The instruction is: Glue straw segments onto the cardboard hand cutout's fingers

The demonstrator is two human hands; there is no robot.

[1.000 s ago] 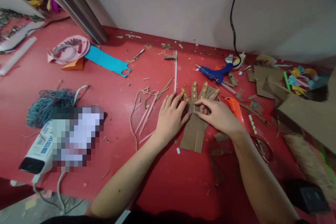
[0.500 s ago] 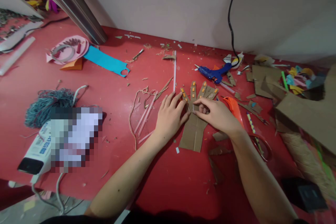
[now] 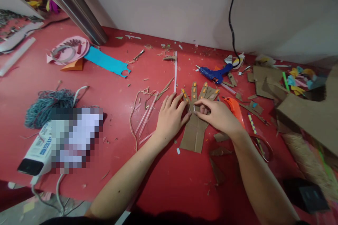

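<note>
A hand-shaped cardboard cutout (image 3: pixel 192 135) lies flat on the red table, with short orange pieces stuck along its fingers. My left hand (image 3: pixel 171 116) rests on its left edge, fingers stretched out and holding nothing. Over the palm of the cutout, my right hand (image 3: pixel 218 114) is closed, its thumb and index finger pinching a short piece of clear straw (image 3: pixel 194 108) against the cardboard. Part of the cutout's right side is hidden under that hand. Clear pinkish straws (image 3: pixel 148 112) and a length of twine (image 3: pixel 131 121) lie left of my left hand.
A blue glue gun (image 3: pixel 215 74) lies beyond the cutout, its black cord hanging down the wall. Orange-handled scissors (image 3: pixel 236 110) and cardboard scraps (image 3: pixel 266 81) are at the right. At the left are teal yarn (image 3: pixel 50 107), a white box-shaped device (image 3: pixel 35 153) and a blue strip (image 3: pixel 107 61).
</note>
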